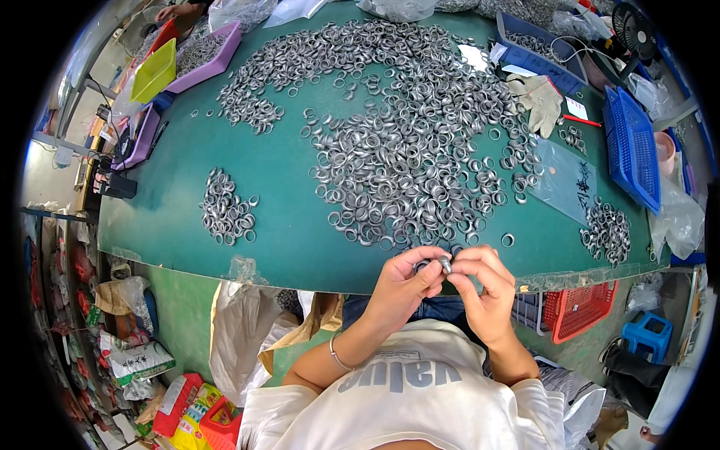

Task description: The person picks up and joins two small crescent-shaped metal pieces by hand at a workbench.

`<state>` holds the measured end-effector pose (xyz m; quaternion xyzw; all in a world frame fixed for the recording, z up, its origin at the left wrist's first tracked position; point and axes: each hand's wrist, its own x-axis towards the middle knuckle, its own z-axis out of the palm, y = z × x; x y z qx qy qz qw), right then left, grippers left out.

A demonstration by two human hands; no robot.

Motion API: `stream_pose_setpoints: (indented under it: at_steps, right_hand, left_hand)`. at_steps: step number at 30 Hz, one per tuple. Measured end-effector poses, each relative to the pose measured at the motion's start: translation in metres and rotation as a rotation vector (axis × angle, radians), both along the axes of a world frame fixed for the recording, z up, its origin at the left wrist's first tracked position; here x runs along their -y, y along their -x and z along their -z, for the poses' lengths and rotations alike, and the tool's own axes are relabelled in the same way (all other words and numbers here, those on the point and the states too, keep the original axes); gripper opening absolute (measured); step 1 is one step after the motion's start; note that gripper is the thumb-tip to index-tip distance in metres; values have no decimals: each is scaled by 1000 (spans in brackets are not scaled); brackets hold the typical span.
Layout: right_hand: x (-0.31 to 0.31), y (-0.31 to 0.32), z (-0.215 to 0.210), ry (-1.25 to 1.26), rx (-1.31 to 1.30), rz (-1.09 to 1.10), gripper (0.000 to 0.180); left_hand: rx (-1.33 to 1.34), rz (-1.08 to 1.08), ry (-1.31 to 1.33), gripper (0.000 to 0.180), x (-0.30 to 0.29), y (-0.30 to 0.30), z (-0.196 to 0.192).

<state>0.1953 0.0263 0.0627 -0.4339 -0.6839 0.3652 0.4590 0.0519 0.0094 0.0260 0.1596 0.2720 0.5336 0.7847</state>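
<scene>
Close to my body, at the near edge of the green table (165, 210), both hands meet over small grey metal rings. My left hand (405, 285) is closed, thumb and fingers pinching a metal ring (421, 265). Between the fingertips of my right hand (484, 289) is another metal ring (445, 264), seen nearly edge-on. The fingers hide part of both, and I cannot tell how many rings each hand has. Just beyond my hands spreads a large heap of similar rings (420, 165). A smaller pile (227, 210) lies to the left, another (607, 232) to the right.
Blue baskets (630, 150), a clear plastic bag (562, 180), a work glove (538, 101) and a small fan (634, 30) are on the right. Purple and yellow trays (155, 71) stand far left. Below the table are a red basket (577, 307) and paper sacks (240, 330).
</scene>
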Motion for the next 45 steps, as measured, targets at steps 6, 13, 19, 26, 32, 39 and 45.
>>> stream_pose_setpoints:
  at_steps: [6, 13, 19, 26, 32, 39, 45]
  right_hand:
    - [-1, 0, -3, -184, 111, -1, 15]
    - [-1, -1, -3, -211, 115, -6, 15]
    - [0, -3, -1, -184, 105, 2, 11]
    - [-5, -8, 17, 141, -88, -23, 12]
    - [-46, 3, 34, -280, 541, 181, 21]
    - [-49, -4, 44, -158, 342, 216, 13]
    - [-23, -9, 37, 669, -504, -10, 10]
  left_hand:
    - [0, 17, -19, 22, 0, 0, 0]
    - [27, 33, -29, 22, 1, -1, -1]
    - [92, 66, -46, 23, 1, 1, 1]
    - [-39, 64, 27, 20, 6, 4, 11]
    - [-120, 23, 95, 21, 9, 8, 11]
    - [-115, 12, 91, 21, 10, 11, 13]
    - [-118, 6, 91, 21, 8, 7, 9]
